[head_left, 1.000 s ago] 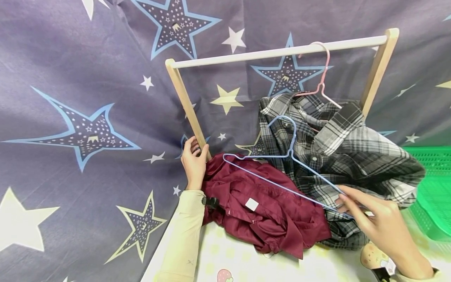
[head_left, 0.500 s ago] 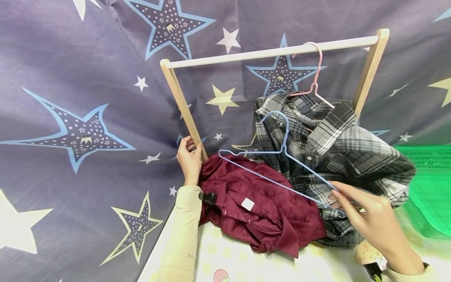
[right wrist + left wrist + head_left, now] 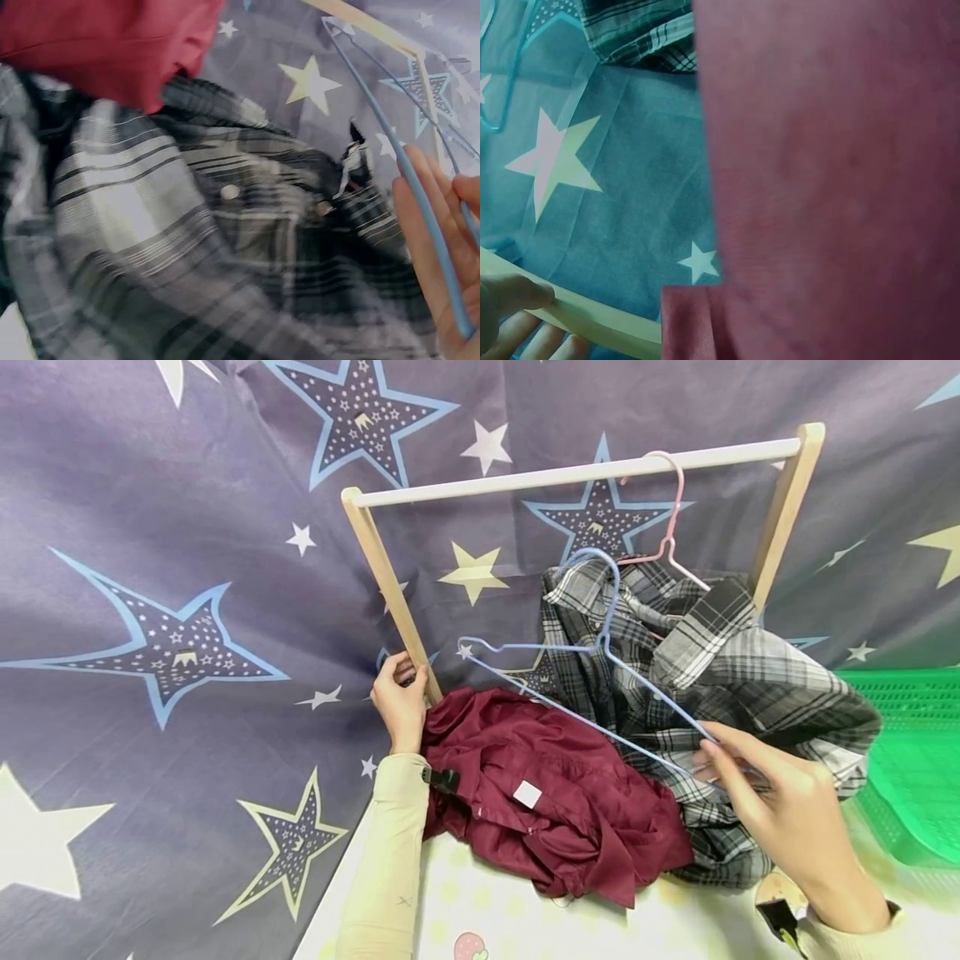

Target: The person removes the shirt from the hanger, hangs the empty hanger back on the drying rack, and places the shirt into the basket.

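Note:
My right hand (image 3: 780, 814) pinches one end of a blue clothes hanger (image 3: 603, 647), holding it in front of the rack with its hook upward. In the right wrist view the blue hanger (image 3: 427, 202) runs across the fingers and palm. My left hand (image 3: 400, 702) grips the lower part of the wooden rack's left post (image 3: 393, 593); the left wrist view shows thumb and fingers around that post (image 3: 600, 319). A crumpled maroon shirt (image 3: 555, 810) lies below, beside the left hand. A grey plaid shirt (image 3: 720, 677) hangs on a pink hanger (image 3: 670, 539) from the rack's white bar (image 3: 517, 481).
A green plastic basket (image 3: 915, 777) stands at the right edge. A patterned tablecloth (image 3: 517, 918) lies under the clothes. Dark cloth with stars (image 3: 187, 760) covers the wall behind and to the left.
The right hand has raised the blue hanger, its hook moving up toward the bar. The left hand stays on the post. The view has shifted slightly.

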`<action>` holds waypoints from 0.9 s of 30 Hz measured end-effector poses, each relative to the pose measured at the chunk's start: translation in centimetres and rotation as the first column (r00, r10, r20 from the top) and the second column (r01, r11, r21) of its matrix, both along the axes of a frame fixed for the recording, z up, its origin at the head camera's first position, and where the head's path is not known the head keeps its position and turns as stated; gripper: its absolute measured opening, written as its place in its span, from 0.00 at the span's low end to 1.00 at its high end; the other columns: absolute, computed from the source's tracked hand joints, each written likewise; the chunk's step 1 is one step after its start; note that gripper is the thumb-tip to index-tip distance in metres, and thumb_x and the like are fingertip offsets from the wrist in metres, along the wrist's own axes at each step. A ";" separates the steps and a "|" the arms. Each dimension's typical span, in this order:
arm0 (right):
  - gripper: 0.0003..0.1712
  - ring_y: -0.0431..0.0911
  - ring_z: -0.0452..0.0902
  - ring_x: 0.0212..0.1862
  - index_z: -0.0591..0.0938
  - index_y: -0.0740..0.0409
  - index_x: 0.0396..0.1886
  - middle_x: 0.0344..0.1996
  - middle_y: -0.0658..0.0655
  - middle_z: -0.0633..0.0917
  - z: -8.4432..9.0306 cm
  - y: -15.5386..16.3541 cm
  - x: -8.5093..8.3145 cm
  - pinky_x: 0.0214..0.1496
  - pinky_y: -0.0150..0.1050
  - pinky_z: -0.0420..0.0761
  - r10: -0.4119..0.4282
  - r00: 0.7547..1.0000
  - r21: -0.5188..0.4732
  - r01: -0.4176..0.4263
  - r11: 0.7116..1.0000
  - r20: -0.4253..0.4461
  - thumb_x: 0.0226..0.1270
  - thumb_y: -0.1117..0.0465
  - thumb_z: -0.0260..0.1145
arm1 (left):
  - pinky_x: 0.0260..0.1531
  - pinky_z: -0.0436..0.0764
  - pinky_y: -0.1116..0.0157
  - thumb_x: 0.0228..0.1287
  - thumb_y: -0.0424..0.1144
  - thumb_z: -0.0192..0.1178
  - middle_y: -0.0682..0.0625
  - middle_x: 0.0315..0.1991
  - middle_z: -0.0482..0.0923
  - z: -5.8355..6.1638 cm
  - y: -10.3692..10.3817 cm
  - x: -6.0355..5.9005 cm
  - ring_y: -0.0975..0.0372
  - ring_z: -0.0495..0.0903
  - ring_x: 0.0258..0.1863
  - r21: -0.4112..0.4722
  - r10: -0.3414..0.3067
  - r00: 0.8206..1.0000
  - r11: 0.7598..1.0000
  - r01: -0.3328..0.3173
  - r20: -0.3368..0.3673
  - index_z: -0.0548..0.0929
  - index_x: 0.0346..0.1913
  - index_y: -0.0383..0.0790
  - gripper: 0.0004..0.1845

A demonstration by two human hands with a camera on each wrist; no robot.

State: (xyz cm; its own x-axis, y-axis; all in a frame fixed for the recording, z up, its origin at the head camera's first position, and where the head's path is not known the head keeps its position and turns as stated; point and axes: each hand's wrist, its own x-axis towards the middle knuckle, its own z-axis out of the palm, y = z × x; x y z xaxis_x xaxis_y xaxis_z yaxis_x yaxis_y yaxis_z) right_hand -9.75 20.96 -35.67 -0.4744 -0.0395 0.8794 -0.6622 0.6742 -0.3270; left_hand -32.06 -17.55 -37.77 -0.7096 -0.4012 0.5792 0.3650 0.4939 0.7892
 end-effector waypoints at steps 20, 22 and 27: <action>0.17 0.23 0.81 0.30 0.87 0.64 0.48 0.28 0.57 0.90 4.3 -3.6 -1.9 0.35 0.14 0.76 -0.103 0.995 -0.102 0.104 0.989 0.011 0.58 0.76 0.70 | 0.45 0.85 0.49 0.57 0.29 0.71 0.39 0.40 0.87 -0.2 -0.2 0.1 0.49 0.87 0.39 0.047 -0.022 0.999 0.999 0.024 -0.038 0.88 0.46 0.35 0.13; 0.17 0.24 0.81 0.30 0.87 0.64 0.48 0.28 0.58 0.90 4.4 -3.8 -2.2 0.35 0.13 0.76 -0.124 0.992 -0.104 0.124 0.987 0.008 0.58 0.75 0.70 | 0.46 0.85 0.48 0.57 0.28 0.70 0.39 0.40 0.87 -0.2 -0.1 0.1 0.49 0.87 0.39 0.043 -0.023 0.999 0.999 0.025 -0.037 0.88 0.46 0.35 0.13; 0.16 0.26 0.82 0.29 0.87 0.64 0.49 0.29 0.58 0.90 4.8 -4.3 -3.1 0.35 0.12 0.75 -0.115 0.993 -0.123 0.116 0.986 0.014 0.60 0.74 0.70 | 0.49 0.83 0.50 0.57 0.27 0.69 0.39 0.40 0.87 -0.2 0.0 0.2 0.49 0.87 0.39 0.024 -0.015 1.000 1.000 0.016 -0.024 0.87 0.46 0.35 0.13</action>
State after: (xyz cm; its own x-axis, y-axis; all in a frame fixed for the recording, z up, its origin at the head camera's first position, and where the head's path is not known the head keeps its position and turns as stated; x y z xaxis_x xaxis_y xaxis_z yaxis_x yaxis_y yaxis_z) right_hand -12.88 16.63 -30.87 -0.4752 0.1247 0.8710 -0.5797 0.7004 -0.4165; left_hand -31.90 -17.51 -37.97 -0.7018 -0.4046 0.5864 0.3915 0.4686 0.7919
